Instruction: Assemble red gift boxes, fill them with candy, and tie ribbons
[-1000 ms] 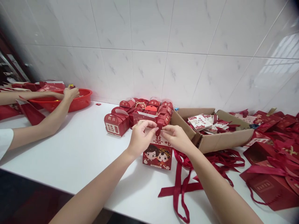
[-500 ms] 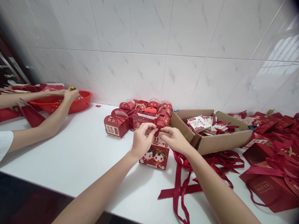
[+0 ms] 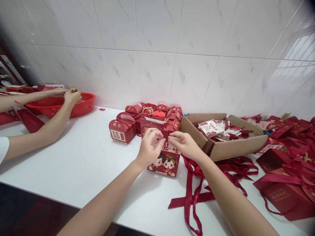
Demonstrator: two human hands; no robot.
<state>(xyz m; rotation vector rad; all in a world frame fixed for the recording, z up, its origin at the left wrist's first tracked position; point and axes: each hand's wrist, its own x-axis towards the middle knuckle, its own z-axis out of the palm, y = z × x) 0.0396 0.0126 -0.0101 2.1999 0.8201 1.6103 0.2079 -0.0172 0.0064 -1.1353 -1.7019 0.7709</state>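
Note:
A red paper gift box [image 3: 163,165] with two cartoon figures and a white upper panel stands upright before me. At its top edge, a dark red strip that looks like ribbon [image 3: 165,132] shows between my hands. My left hand [image 3: 150,147] is closed, fingers curled toward the thumb at the strip's left side. From the right, my right hand [image 3: 185,145] pinches at the strip's other side. The fingers partly hide the ribbon and the box's top.
Small red boxes [image 3: 122,128] cluster behind. A cardboard carton [image 3: 237,149] holds printed cards [image 3: 211,127]; loose ribbons [image 3: 188,196] lie in front. Red bags [image 3: 286,196] crowd the right. At left, another person's hands [image 3: 72,97] work over a red basin [image 3: 82,109].
My right hand has shifted slightly, and the dark red strip shows more plainly between my fingers. The view has tilted a little. The box stays in place.

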